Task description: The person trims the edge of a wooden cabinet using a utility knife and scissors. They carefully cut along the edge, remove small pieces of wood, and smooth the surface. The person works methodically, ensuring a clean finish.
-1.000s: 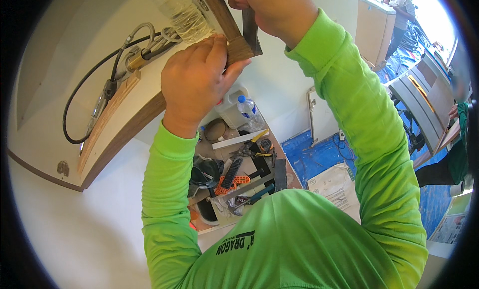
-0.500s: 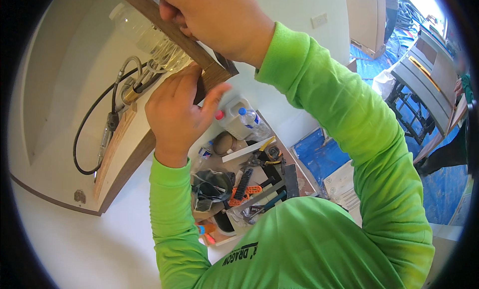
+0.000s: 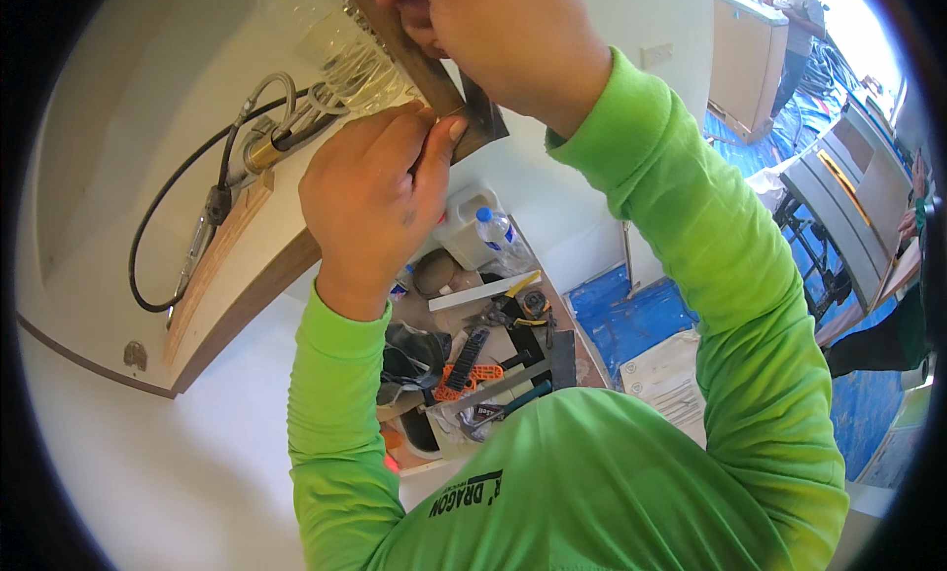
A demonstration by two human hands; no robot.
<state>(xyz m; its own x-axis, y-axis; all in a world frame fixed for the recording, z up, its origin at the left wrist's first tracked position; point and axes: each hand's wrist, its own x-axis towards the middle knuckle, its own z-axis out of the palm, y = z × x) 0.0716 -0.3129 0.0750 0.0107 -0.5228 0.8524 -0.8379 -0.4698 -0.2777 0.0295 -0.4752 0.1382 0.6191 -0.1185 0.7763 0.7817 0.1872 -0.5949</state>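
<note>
A brown wood-trimmed edge (image 3: 395, 40) runs down from the top of the view to a corner by both hands. My left hand (image 3: 380, 172) is closed against this corner, its thumb drawn in to the fingers; a thin pale line shows near the fingertips, but what they pinch is unclear. Higher up, my right hand (image 3: 513, 34) is curled beside the edge, partly cut off by the frame; anything inside its fingers is hidden. Behind the edge stand a clear plastic container (image 3: 340, 38) and a brass fitting (image 3: 261, 155) with a black cable (image 3: 148, 226).
Below, a work surface carries a water bottle (image 3: 498, 234), a white jug (image 3: 469, 226), a tape measure (image 3: 534, 303), an orange tool (image 3: 464, 379) and a black bag (image 3: 409, 354). To the right are blue floor sheeting (image 3: 631, 310), a grey table (image 3: 838, 206) and other people.
My left thumb has closed in toward the fingers; earlier it stuck out. Both hands and the wooden edge now appear farther right in the view.
</note>
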